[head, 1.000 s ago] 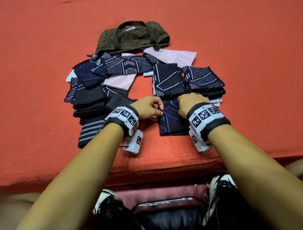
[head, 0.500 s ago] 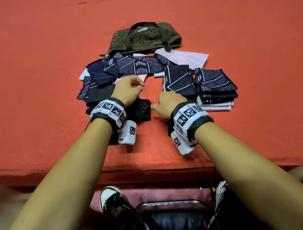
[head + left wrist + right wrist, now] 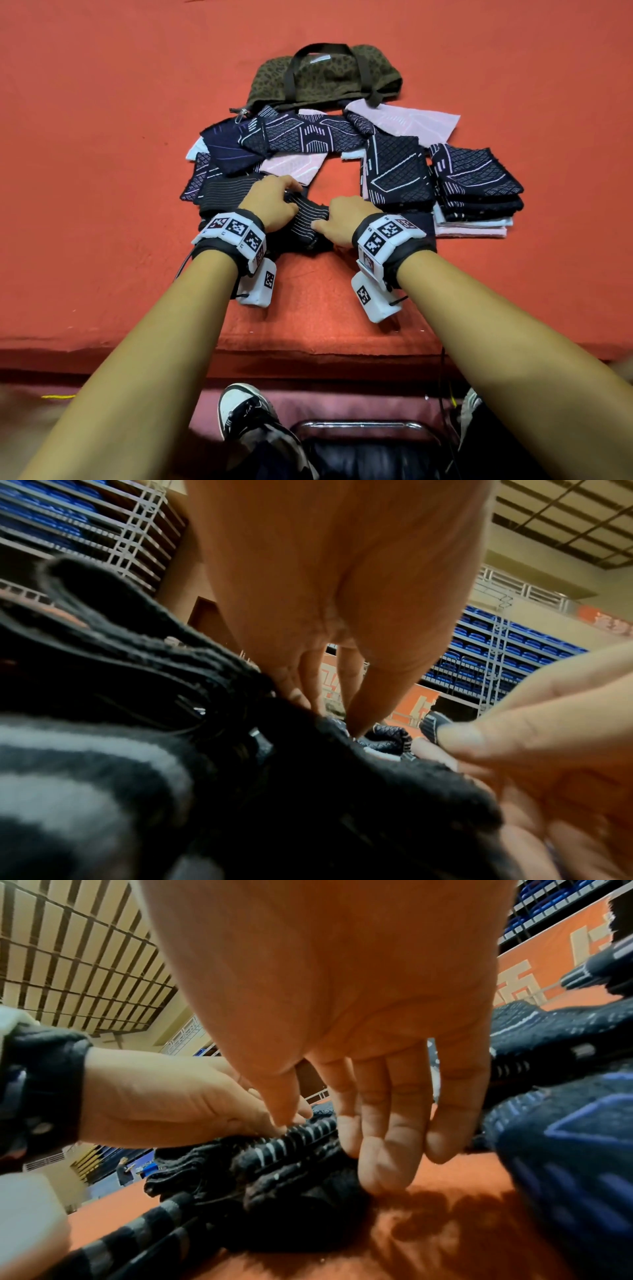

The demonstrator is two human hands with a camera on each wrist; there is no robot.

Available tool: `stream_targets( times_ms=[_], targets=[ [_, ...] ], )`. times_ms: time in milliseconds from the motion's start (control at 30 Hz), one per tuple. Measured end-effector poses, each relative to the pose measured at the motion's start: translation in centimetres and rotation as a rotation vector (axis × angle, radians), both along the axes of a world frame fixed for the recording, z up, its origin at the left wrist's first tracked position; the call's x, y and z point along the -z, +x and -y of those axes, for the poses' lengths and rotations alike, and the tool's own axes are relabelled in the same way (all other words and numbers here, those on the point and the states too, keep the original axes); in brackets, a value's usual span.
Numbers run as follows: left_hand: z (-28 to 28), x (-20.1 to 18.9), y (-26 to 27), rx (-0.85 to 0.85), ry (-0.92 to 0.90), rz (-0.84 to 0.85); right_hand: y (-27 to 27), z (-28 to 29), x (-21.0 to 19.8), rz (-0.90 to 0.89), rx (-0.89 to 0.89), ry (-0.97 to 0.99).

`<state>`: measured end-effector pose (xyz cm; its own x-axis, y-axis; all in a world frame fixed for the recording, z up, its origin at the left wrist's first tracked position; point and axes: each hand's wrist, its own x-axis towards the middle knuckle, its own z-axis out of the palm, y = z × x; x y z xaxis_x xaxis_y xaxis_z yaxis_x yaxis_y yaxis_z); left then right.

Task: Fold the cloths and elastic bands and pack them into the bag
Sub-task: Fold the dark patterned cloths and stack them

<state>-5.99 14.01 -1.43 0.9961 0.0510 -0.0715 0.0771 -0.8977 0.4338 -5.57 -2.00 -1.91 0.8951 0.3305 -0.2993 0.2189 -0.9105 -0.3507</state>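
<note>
Currently your left hand (image 3: 274,202) pinches the far edge of a black striped elastic band (image 3: 310,219), lying on the orange counter (image 3: 102,171) between unfolded pieces and a folded stack (image 3: 476,192). Your right hand (image 3: 346,219) lays straightish fingers on its other end, its grip holding nothing. Folding looks underway; next, double it over. Beyond lies the bag (image 3: 325,77).

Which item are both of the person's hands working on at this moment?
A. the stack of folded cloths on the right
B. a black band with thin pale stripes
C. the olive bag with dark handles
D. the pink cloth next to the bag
B: the left hand and the right hand both meet on the black striped band, while the bag lies untouched beyond the cloths.
</note>
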Motion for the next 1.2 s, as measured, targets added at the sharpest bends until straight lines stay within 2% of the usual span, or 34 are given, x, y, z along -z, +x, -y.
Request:
stream_targets(
  times_ms=[367,567,900,1200],
  targets=[
    [-0.6,-0.2,0.6,-0.019,0.093,-0.02,0.9,0.0,0.1,0.075,0.099,0.141],
    [-0.7,0.0,0.7,-0.03,0.089,-0.012,0.5,0.0,1.1,-0.037,0.072,0.048],
    [-0.6,0.3,0.3,-0.002,0.08,-0.048,0.5,-0.9,2.0,-0.093,0.128,0.168],
    [-0.1,0.3,0.1,0.037,0.059,-0.039,0.4,-0.7,2.1,-0.065,0.134,0.226]
  ],
)
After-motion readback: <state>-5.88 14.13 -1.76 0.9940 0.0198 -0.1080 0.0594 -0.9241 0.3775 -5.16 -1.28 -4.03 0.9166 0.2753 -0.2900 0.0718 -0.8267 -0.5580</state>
